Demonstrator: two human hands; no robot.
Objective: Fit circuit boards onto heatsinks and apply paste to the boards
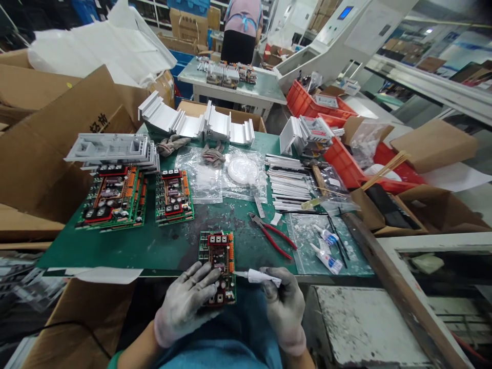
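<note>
A green circuit board with orange terminal blocks and red-and-black parts juts over the table's front edge. My gloved left hand grips it from the left, fingers laid across its components and the thumb low by its lower edge. In my gloved right hand is a white glue tube, held lying sideways. Its thin nozzle points left and reaches the board's right edge beside the orange blocks; whether the tip touches cannot be made out. Red-handled pliers lie just beyond my right hand.
More circuit boards lie at the left, near stacked grey housings. White metal profiles stand along the back. Metal strips, a hammer and glue tubes lie right. Red crates flank the table; a person stands beyond.
</note>
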